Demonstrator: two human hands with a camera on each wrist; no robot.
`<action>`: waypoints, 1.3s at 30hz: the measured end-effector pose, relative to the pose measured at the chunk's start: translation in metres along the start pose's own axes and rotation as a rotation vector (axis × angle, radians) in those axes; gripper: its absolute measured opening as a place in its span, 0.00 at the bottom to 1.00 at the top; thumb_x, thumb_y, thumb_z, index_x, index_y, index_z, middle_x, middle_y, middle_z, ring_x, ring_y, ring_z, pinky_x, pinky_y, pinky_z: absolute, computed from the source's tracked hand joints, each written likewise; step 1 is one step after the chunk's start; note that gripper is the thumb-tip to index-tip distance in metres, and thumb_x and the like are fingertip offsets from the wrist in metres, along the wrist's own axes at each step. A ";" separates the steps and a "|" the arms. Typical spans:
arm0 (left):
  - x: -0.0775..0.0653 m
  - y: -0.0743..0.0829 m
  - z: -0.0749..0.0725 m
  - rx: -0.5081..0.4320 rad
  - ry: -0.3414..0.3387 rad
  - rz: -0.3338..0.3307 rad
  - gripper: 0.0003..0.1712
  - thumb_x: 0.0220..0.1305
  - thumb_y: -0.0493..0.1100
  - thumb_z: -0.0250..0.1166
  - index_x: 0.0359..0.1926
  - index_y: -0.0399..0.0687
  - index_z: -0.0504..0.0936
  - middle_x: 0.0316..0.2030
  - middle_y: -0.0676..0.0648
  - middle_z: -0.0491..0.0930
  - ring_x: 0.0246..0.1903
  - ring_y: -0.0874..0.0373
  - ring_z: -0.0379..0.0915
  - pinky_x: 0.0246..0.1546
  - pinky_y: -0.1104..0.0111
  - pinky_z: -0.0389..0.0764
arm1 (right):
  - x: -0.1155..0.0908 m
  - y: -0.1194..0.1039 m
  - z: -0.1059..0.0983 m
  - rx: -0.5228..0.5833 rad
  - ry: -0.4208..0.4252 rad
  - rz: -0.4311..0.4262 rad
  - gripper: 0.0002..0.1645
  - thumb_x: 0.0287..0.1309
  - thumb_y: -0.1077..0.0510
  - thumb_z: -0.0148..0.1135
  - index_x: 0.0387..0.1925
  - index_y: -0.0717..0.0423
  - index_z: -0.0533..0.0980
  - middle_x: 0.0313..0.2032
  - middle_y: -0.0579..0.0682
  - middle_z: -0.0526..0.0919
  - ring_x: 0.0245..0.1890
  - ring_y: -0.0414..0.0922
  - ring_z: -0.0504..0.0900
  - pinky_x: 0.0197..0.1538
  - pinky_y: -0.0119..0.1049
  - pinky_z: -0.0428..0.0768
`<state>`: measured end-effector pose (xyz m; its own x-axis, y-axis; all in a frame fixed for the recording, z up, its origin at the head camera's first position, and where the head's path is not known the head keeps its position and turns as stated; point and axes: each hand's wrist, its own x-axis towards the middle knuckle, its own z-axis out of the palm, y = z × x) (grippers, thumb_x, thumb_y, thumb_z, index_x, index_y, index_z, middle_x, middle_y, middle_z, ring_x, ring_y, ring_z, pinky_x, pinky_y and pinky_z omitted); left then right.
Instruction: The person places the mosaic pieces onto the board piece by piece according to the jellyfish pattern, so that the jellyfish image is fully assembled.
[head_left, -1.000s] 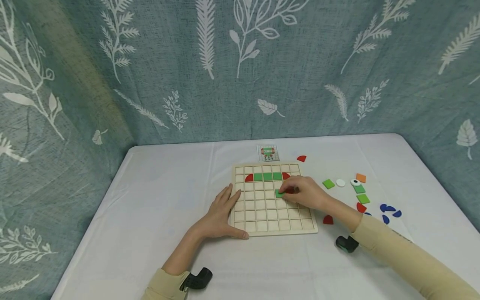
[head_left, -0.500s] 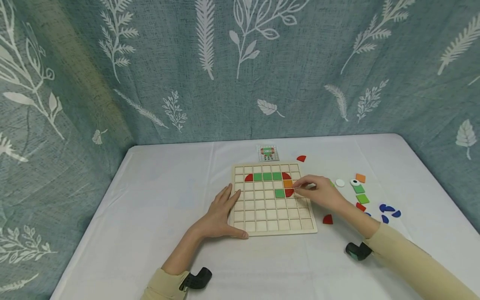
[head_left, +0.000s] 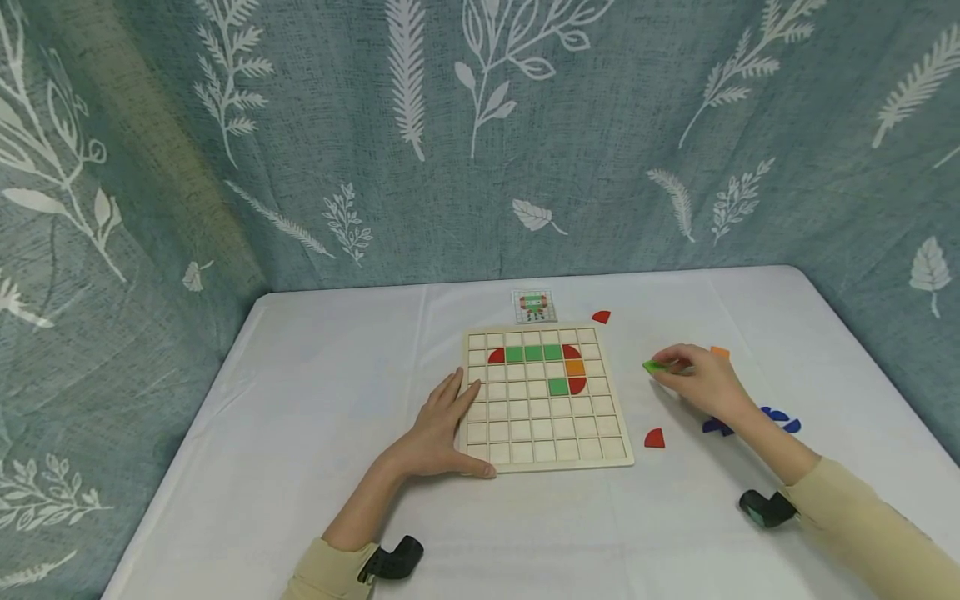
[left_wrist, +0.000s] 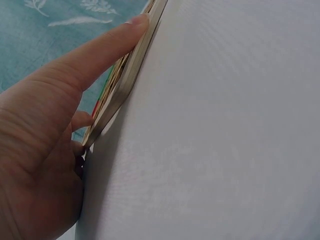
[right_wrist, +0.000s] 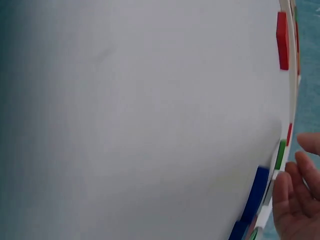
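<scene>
My left hand, fingers spread, rests on the left side of a wooden grid board; the left wrist view shows its thumb along the board's edge. On the board lie green squares, red quarter-circles and an orange square. To the board's right, my right hand pinches a green square tile between thumb and index finger, at table height. Whether the tile is lifted cannot be told. That hand and forearm hide the white discs and several tiles in the head view.
Behind the board lies a small pattern card, with a loose red quarter-circle near it. Another red quarter-circle is right of the board. Blue pieces and a partly hidden orange square lie farther right on the white tablecloth.
My right hand has left the board and moved right to the loose green square, uncovering the orange square and red quarter-circle on the board. My left hand has stayed in place.
</scene>
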<state>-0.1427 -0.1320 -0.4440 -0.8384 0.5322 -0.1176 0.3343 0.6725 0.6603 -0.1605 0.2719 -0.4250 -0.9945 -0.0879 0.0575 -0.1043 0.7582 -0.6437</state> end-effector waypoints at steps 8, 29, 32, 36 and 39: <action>0.000 0.000 0.001 -0.006 0.007 0.012 0.72 0.39 0.62 0.80 0.77 0.43 0.47 0.76 0.37 0.32 0.74 0.42 0.26 0.67 0.39 0.43 | 0.004 0.003 0.001 -0.071 -0.012 -0.029 0.17 0.58 0.61 0.68 0.47 0.66 0.80 0.37 0.58 0.82 0.34 0.50 0.77 0.32 0.38 0.75; 0.001 0.001 0.000 -0.004 -0.008 0.003 0.72 0.40 0.62 0.79 0.77 0.45 0.45 0.76 0.39 0.30 0.74 0.43 0.24 0.67 0.39 0.42 | 0.008 -0.011 0.012 -0.042 -0.022 -0.012 0.15 0.56 0.59 0.70 0.44 0.62 0.80 0.37 0.54 0.83 0.37 0.49 0.79 0.36 0.38 0.76; 0.001 0.000 0.000 -0.002 -0.006 0.005 0.72 0.40 0.62 0.80 0.77 0.44 0.46 0.76 0.38 0.31 0.74 0.42 0.25 0.67 0.39 0.42 | 0.010 -0.021 0.017 0.012 -0.051 0.007 0.16 0.57 0.57 0.70 0.45 0.59 0.80 0.39 0.53 0.83 0.39 0.49 0.78 0.36 0.38 0.76; 0.000 0.000 0.000 -0.004 -0.001 0.003 0.72 0.39 0.62 0.80 0.77 0.45 0.47 0.76 0.38 0.31 0.74 0.42 0.25 0.67 0.39 0.43 | 0.012 -0.037 0.026 0.077 -0.090 0.011 0.15 0.57 0.56 0.69 0.46 0.57 0.80 0.40 0.52 0.83 0.41 0.50 0.78 0.38 0.39 0.75; 0.000 0.001 0.000 -0.003 0.002 0.006 0.72 0.39 0.62 0.80 0.77 0.44 0.47 0.76 0.38 0.31 0.74 0.42 0.25 0.67 0.39 0.43 | 0.013 -0.047 0.034 0.122 -0.113 -0.002 0.14 0.57 0.57 0.69 0.45 0.56 0.81 0.39 0.50 0.83 0.41 0.49 0.79 0.41 0.40 0.76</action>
<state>-0.1422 -0.1318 -0.4434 -0.8373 0.5352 -0.1116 0.3381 0.6673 0.6636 -0.1684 0.2129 -0.4202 -0.9857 -0.1667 -0.0232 -0.0969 0.6745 -0.7319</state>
